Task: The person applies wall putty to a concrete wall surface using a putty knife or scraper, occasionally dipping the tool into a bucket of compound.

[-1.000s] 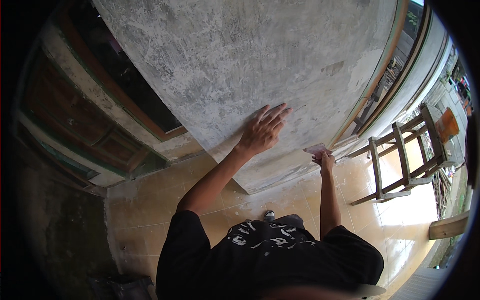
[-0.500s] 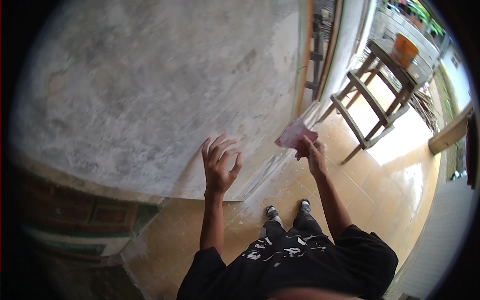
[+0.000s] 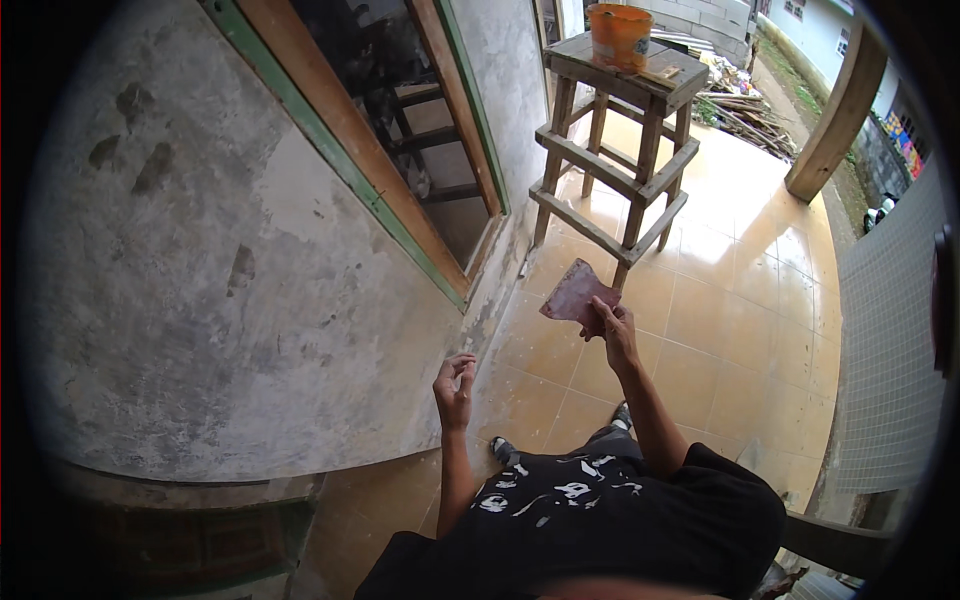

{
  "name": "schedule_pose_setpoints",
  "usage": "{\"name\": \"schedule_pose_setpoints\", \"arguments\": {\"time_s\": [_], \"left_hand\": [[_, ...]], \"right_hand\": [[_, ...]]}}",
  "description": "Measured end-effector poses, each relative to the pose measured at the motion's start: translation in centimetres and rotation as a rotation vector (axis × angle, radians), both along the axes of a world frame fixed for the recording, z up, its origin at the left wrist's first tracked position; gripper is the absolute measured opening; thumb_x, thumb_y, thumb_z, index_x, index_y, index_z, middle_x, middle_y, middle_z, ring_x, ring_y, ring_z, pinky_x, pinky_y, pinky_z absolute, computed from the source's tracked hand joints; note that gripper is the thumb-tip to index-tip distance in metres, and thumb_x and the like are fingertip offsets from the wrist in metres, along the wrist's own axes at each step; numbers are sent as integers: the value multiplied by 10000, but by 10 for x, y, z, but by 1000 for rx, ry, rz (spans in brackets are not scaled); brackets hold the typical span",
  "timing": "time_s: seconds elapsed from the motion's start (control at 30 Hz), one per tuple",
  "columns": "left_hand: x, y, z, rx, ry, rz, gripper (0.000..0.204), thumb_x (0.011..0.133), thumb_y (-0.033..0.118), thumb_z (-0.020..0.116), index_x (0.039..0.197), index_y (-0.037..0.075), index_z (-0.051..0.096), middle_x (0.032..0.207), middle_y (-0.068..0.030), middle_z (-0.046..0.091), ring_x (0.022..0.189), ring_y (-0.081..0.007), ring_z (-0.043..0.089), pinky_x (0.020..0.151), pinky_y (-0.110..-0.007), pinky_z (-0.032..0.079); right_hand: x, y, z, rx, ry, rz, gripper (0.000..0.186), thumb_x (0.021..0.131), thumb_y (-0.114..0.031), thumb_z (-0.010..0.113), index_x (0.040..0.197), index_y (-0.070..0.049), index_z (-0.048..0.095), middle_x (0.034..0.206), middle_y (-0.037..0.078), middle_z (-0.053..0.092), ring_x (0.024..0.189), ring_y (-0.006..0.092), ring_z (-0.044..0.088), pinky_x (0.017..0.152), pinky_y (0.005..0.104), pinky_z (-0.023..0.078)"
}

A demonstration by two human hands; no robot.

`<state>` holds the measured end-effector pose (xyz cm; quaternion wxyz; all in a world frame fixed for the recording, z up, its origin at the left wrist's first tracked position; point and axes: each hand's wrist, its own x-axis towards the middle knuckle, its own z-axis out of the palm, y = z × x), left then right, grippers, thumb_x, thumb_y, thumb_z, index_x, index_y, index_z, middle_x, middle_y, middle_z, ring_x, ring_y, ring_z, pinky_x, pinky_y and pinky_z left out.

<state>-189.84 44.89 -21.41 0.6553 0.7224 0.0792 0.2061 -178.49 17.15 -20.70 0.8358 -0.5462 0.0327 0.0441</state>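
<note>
My right hand (image 3: 616, 335) grips a reddish-brown piece of sandpaper (image 3: 577, 294) by its lower right corner, thumb on top. The sheet is irregular, with ragged edges and whitish dust on its face. It is held up over the floor, apart from the wall. My left hand (image 3: 455, 390) is raised near the lower right end of the patchy grey plastered wall (image 3: 250, 330). Its fingers are loosely bent, the thumb stands off them, and nothing shows in it.
Ahead stands a tall wooden stool (image 3: 640, 165) bearing an orange bucket (image 3: 620, 38). A wooden window frame (image 3: 345, 130) with green edging interrupts the wall. Glossy tan tiles (image 3: 700, 300) cover the floor. At the right are a wooden post (image 3: 838, 115) and a mesh panel (image 3: 890, 330).
My view has swung toward the stool and window frame. My left hand's spread fingers have drawn in and bent. The sandpaper stays in my right hand.
</note>
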Motion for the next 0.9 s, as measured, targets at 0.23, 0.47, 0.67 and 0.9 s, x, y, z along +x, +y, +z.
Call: {"name": "schedule_pose_setpoints", "arguments": {"time_s": [0.23,0.47,0.67,0.9], "left_hand": [[80,-142,-8,-14,75,-205,196,932,155,596,1020,-12,651,981,-92,675,936,-159,636,874,-296,488],[128,-242,0,51,141,-229,181,940,143,587,1004,-15,647,988,-89,677,944,-153,639,888,-291,484],[149,-270,-35,0,184,-167,186,934,154,599,1003,-8,660,970,-81,690,903,-148,660,831,-284,512],[270,-298,-37,-42,183,-68,209,945,160,583,1025,-25,637,953,-92,677,908,-143,641,857,-278,487]], "right_hand": [[10,-139,-3,57,55,26,315,988,-313,543,973,-1,587,730,107,644,590,183,640,489,299,504],[44,-251,-16,111,145,-66,323,989,-311,551,1009,10,590,813,118,658,677,182,658,551,298,535],[123,-286,-10,98,89,-43,284,985,-281,562,993,0,605,832,105,662,689,178,656,563,305,538],[224,-333,24,90,61,-26,271,979,-265,567,1001,2,606,820,102,660,698,180,650,554,304,519]]}}
